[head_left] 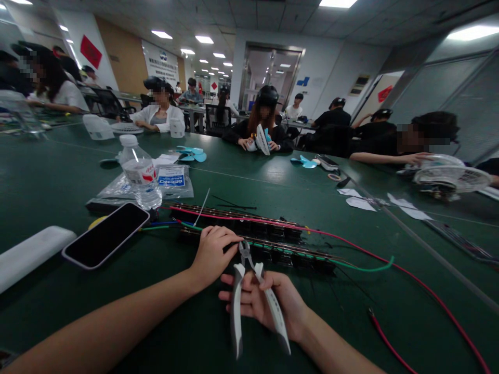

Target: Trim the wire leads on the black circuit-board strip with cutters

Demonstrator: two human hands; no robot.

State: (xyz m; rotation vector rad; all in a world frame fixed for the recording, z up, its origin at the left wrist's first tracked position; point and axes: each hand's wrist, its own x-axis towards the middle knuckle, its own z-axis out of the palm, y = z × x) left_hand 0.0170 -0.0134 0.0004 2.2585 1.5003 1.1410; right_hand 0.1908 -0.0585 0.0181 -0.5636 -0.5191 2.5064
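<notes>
Side by side on the green table lie two long black strips with metal rails, the far strip (237, 215) carrying a red wire (331, 234) and the near strip (288, 252) a green wire (358, 268). My left hand (212, 254) is closed over the near strip, its fingertips and thumb beside the cutter jaws. In my right hand (273, 298) is a pair of diagonal cutters (245, 254) with white and grey handles, spread apart, jaws against the near strip. A pale cable tie (201, 206) sticks up from the strips behind my left hand.
A phone (107, 235), a water bottle (140, 174) and a white case (33, 254) stand left. Black cable ties (234, 203) lie behind the strips. A loose red wire piece (388, 337) lies front right. Several people sit around, one holding a fan (263, 139) opposite.
</notes>
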